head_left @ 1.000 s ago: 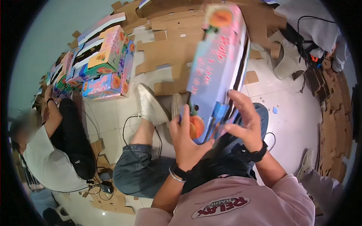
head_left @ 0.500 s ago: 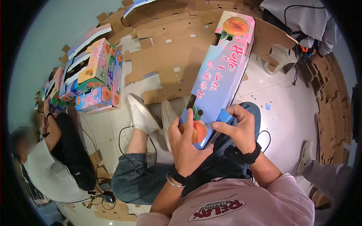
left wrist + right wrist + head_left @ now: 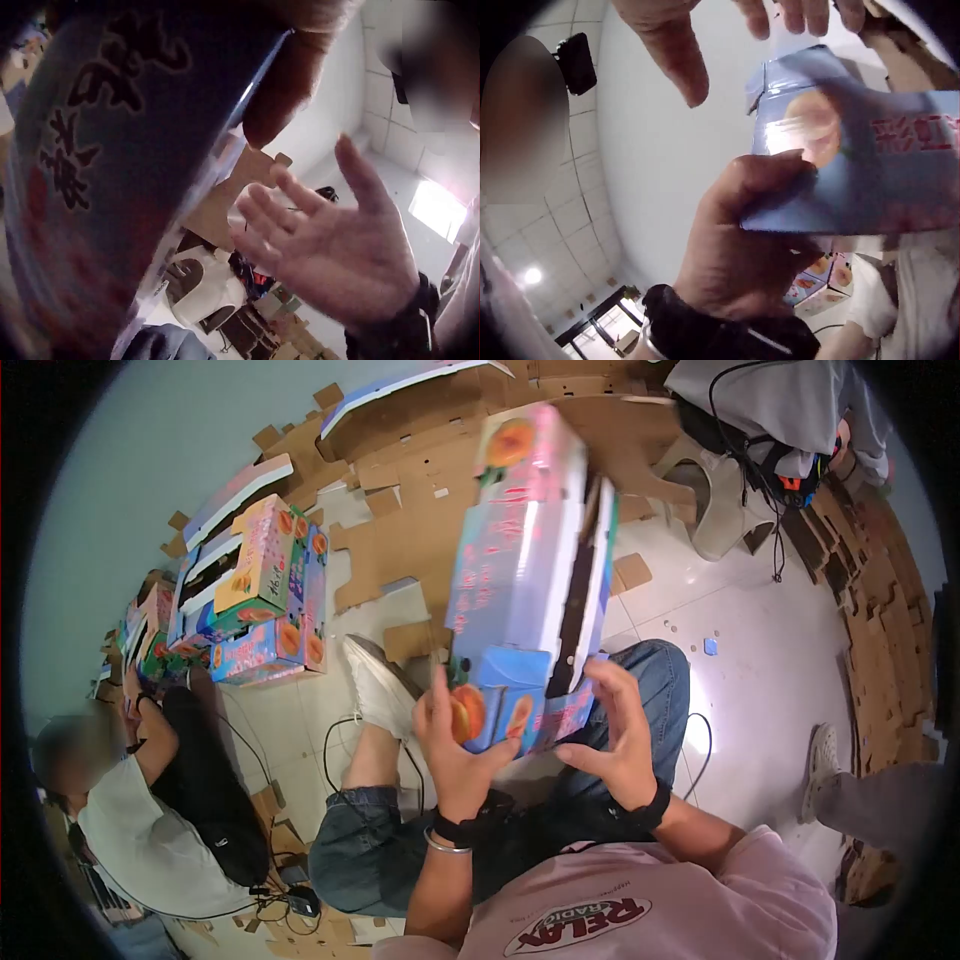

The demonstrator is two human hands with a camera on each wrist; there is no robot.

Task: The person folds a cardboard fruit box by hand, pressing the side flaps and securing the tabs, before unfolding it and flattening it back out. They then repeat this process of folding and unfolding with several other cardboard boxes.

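A long cardboard carton (image 3: pixel 510 580), printed in pink and blue with peaches and red lettering, tilts up in front of the person's lap. The left hand (image 3: pixel 462 760) grips its near end at the left corner. In the right wrist view, that thumb (image 3: pixel 769 176) presses on the printed side beside a peach picture. The right hand (image 3: pixel 622 745) is by the carton's near right side with fingers spread. Seen from the left wrist, its palm (image 3: pixel 334 259) faces the carton, apart from it. A creased blue flap (image 3: pixel 515 665) shows at the near end, and a dark slot runs along the carton's right side.
Similar cartons (image 3: pixel 265 595) are stacked at the left, where another person (image 3: pixel 165 830) sits. Flattened cardboard (image 3: pixel 390 540) covers the floor ahead, with more piled at the right (image 3: pixel 890 660). A beige plastic stool (image 3: pixel 725 500) stands at the far right. Cables (image 3: pixel 710 750) lie on the tiles.
The carton has swung left and turned, bringing its slotted side back into view. Half a second ago the right fingers were on the blue flap; now they have come off it and spread.
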